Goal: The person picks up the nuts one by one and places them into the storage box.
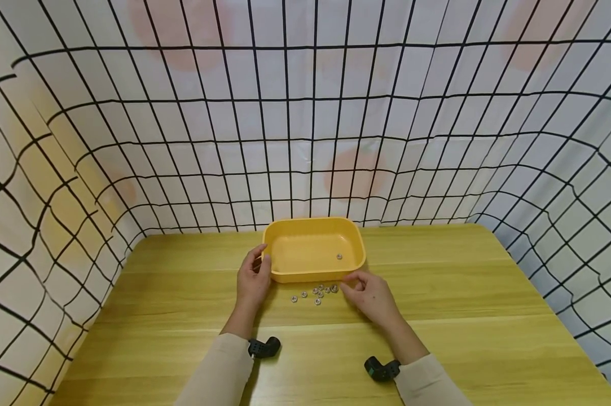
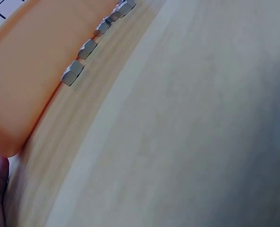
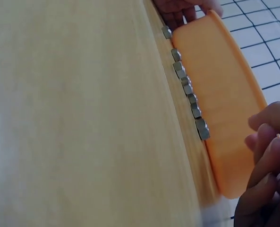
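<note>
A shallow yellow tray (image 1: 315, 277) stands on the table, one metal nut (image 1: 339, 256) lying inside it. My left hand (image 1: 254, 282) is at the tray's left end, fingers and thumb touching the side wall and rim. Several more nuts (image 1: 317, 301) are scattered along the tray's front wall; the right wrist view shows these nuts (image 3: 179, 70) close beside it. At the front right corner is my right hand (image 1: 372, 296), its bent thumb and index finger close to the rightmost nut (image 1: 334, 288). No nut shows between those fingers.
The wood-grain table (image 1: 462, 293) stretches out on both sides of the tray. Behind and beside it hang white sheets with a black grid net (image 1: 310, 124). A black wrist camera (image 1: 264, 347) sits on my left wrist, another wrist camera (image 1: 381, 369) on my right.
</note>
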Tool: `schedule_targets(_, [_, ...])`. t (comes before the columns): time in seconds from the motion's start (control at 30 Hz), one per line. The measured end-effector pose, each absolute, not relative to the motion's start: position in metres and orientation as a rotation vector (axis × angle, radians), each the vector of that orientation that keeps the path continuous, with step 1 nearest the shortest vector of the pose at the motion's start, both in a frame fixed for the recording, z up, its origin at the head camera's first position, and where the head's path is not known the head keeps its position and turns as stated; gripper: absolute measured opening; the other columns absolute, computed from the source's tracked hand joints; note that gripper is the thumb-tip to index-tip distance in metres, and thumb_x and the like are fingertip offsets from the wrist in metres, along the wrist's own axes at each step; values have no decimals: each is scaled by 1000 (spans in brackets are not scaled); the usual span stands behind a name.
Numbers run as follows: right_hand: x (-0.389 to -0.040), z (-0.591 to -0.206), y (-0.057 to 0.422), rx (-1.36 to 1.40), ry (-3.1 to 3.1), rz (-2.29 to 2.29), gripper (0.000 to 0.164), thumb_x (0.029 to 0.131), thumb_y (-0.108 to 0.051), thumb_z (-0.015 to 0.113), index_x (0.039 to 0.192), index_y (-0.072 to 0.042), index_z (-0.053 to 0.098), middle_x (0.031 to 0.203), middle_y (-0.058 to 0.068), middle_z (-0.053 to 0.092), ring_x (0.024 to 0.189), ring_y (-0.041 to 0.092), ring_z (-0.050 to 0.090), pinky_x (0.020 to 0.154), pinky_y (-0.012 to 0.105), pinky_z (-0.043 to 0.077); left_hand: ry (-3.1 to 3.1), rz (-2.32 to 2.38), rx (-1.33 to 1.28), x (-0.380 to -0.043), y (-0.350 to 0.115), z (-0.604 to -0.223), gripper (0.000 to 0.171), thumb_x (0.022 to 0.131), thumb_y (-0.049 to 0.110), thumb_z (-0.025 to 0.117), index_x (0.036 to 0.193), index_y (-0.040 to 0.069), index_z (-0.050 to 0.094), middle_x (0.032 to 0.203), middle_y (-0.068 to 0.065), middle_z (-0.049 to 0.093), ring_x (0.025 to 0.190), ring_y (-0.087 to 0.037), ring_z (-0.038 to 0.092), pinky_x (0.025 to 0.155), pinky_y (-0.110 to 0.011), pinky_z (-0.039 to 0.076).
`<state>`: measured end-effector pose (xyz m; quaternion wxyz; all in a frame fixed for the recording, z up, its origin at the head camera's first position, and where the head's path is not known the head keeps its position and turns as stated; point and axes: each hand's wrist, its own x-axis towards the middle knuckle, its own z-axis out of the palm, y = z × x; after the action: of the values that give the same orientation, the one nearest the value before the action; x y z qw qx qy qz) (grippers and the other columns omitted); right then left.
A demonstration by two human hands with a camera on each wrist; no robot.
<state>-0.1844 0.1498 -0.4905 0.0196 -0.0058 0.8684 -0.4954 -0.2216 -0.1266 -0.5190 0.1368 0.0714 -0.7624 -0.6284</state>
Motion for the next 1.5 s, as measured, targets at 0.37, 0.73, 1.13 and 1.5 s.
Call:
schedule_targets(0.37, [-186,-503,153,-1,2601,-1512,18,91,-20,76,106,-12,72,64,1,58,48,15,52,44,25,41,-2203,-1814,215,-222,-127,-522,33,103,26,60,136,21,64,143,-9,60,128,-32,60,108,-52,49])
schedule_targets(0.73, [-189,-507,144,-82,2661,-1374,22,89,-19,76,109,-12,73,60,0,59,46,15,55,48,29,45,-2196,-1818,212,-223,-127,-522,33,103,27,61,135,21,65,142,-10,60,127,-32,60,108,-52,50])
schedule_targets(1.13, [-192,-507,134,-105,2747,-1255,15,88,-24,78,101,-17,74,57,-3,57,42,13,53,45,28,42,-2198,-1810,208,-222,-127,-520,34,103,26,60,136,20,64,142,-9,60,127,-31,60,107,-52,50])
schedule_targets(1.5, [-190,-507,132,-133,2796,-1208,14,89,-26,78,96,-15,72,56,-4,58,43,12,54,47,28,42,-2205,-1801,216,-221,-126,-520,34,103,26,60,136,19,64,143,-12,59,127,-33,60,107,-53,50])
